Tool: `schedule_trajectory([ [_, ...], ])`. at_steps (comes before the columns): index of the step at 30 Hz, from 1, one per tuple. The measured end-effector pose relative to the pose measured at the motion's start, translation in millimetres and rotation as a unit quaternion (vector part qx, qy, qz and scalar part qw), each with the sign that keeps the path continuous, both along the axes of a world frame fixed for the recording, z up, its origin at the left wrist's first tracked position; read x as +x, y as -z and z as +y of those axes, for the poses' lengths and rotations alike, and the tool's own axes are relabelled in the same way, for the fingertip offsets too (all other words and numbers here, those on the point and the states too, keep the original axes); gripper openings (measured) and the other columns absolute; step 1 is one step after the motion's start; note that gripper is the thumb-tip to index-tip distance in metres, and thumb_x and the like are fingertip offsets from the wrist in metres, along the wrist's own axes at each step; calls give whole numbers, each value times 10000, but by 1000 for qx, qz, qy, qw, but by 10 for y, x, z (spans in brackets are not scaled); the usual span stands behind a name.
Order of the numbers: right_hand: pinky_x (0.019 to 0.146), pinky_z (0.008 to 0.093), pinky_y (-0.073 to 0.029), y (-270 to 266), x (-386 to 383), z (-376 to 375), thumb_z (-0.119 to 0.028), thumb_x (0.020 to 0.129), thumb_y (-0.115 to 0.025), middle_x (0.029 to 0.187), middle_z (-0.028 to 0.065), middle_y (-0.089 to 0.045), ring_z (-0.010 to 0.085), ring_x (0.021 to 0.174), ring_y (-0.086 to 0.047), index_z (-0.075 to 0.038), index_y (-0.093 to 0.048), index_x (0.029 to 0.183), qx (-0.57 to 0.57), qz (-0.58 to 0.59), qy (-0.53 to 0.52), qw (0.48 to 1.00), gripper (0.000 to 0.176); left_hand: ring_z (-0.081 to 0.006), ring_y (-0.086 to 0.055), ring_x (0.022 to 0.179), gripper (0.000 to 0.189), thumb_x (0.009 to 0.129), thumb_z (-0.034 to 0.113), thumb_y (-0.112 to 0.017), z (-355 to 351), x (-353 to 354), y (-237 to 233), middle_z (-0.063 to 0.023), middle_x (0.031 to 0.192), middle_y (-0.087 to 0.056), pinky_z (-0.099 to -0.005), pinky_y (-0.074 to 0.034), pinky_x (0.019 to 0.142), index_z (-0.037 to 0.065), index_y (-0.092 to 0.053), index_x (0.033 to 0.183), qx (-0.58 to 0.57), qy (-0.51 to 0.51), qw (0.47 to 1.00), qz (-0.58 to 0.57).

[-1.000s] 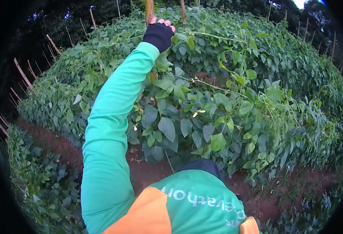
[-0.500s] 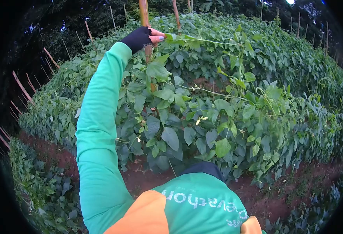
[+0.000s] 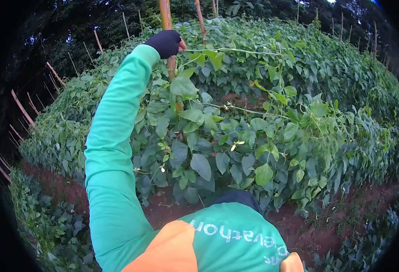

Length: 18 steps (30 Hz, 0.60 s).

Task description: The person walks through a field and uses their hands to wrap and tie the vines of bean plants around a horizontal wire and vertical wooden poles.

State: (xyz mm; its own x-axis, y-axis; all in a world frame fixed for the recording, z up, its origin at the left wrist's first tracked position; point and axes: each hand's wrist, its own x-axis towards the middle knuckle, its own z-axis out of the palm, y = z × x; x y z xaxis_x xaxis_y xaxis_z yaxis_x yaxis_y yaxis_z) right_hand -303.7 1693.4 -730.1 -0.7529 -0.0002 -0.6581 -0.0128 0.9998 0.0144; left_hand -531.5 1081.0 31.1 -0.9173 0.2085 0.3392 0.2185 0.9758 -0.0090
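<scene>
My left hand [image 3: 166,44], in a dark fingerless glove, is raised at the top of the view beside a wooden pole [image 3: 166,16]. Its fingers are curled and mostly hidden behind the glove. From them a thin green vine [image 3: 249,52] runs nearly level to the right, with a few bright leaves [image 3: 214,59] hanging under it close to my hand. Below, a second vine [image 3: 244,109] crosses the foliage, and a pale yellow flower [image 3: 236,145] stands out among the leaves. My right hand is out of sight.
Dense leafy rows [image 3: 344,86] curve across the view, with thin stakes [image 3: 22,106] standing at left and along the back. Reddish soil [image 3: 317,226] runs between the rows. Dark trees stand behind.
My left hand has turned so its fingers, visible before, are now largely hidden. It sits slightly further right against the pole, and the leaf by its fingertips now hangs lower.
</scene>
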Motion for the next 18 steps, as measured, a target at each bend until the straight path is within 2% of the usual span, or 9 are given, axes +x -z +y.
schedule_trajectory([
  [1, 937, 527, -334, -1, 12, -1, -430, 833, -430, 1174, 115, -570, 285, 1097, -544, -158, -608, 1071, 4, -1, 2, 1000, 403, -195, -634, 724, 279, 776, 93, -626, 86, 34, 45, -82, 694, -621, -341, -509, 679, 95, -660, 1053, 1, -1, 1000, -1],
  [3, 947, 535, -319, -1, 14, -18, -433, 837, -421, 1187, 112, -563, 284, 1109, -537, -159, -605, 1085, 4, -3, -1, 1000, 412, -262, -632, 740, 154, 751, 87, -593, 247, 69, 133, -107, 740, -623, -375, -510, 672, 83, -656, 892, -238, -130, 941, 201],
  [4, 952, 539, -312, 3, 10, -32, -434, 839, -417, 1193, 111, -560, 283, 1114, -533, -160, -603, 1091, 4, -3, -1, 1000, 417, -295, -586, 855, 109, 737, 120, -564, 269, 61, 175, -123, 824, -572, -385, -479, 758, 79, -553, 838, -350, -114, 897, 246],
  [7, 968, 551, -290, -1, 14, -66, -439, 844, -403, 1212, 107, -551, 281, 1132, -523, -162, -598, 1111, 2, -5, -3, 1000, 431, -289, -516, 965, 218, 724, 168, -567, 197, -151, 295, -122, 879, -495, -387, -418, 835, 87, -464, 898, -274, 44, 880, 385],
  [8, 973, 556, -283, 14, 36, -71, -440, 846, -399, 1218, 106, -548, 281, 1137, -520, -163, -596, 1118, 0, -6, -2, 1000, 436, -294, -459, 1011, 284, 713, 177, -571, 165, -199, 368, -126, 896, -447, -389, -365, 880, 92, -396, 919, -205, 23, 911, 358],
  [11, 988, 568, -260, 33, 133, -97, -445, 852, -385, 1237, 102, -539, 279, 1154, -509, -165, -591, 1138, -7, -14, 1, 1000, 450, -298, -545, 817, 198, 750, 201, -566, -26, -299, 488, -112, 845, -527, -430, -433, 718, 101, -515, 913, -221, 46, 875, 428],
  [13, 998, 576, -246, -2, 205, -138, -448, 856, -376, 1249, 99, -532, 278, 1166, -502, -166, -588, 1151, -9, -30, 8, 999, 460, -267, -594, 774, 176, 797, 121, -524, -51, -211, 514, -76, 858, -567, -396, -478, 666, 106, -546, 971, -376, -11, 842, 386],
  [16, 1014, 589, -224, -48, 295, -183, -452, 862, -363, 1268, 95, -523, 276, 1183, -492, -168, -582, 1171, -4, -55, 12, 998, 474, -275, -623, 862, 293, 779, 85, -490, -89, -178, 676, -84, 1014, -623, -400, -506, 681, 114, -558, 1063, -254, 0, 895, 368],
  [18, 1024, 597, -209, -80, 336, -201, -455, 866, -354, 1280, 93, -517, 274, 1194, -485, -169, -579, 1185, 2, -77, 11, 997, 484, -302, -612, 892, 276, 781, 165, -515, 15, -92, 769, -98, 1043, -613, -417, -501, 724, 138, -571, 1050, -176, -81, 938, 287],
])
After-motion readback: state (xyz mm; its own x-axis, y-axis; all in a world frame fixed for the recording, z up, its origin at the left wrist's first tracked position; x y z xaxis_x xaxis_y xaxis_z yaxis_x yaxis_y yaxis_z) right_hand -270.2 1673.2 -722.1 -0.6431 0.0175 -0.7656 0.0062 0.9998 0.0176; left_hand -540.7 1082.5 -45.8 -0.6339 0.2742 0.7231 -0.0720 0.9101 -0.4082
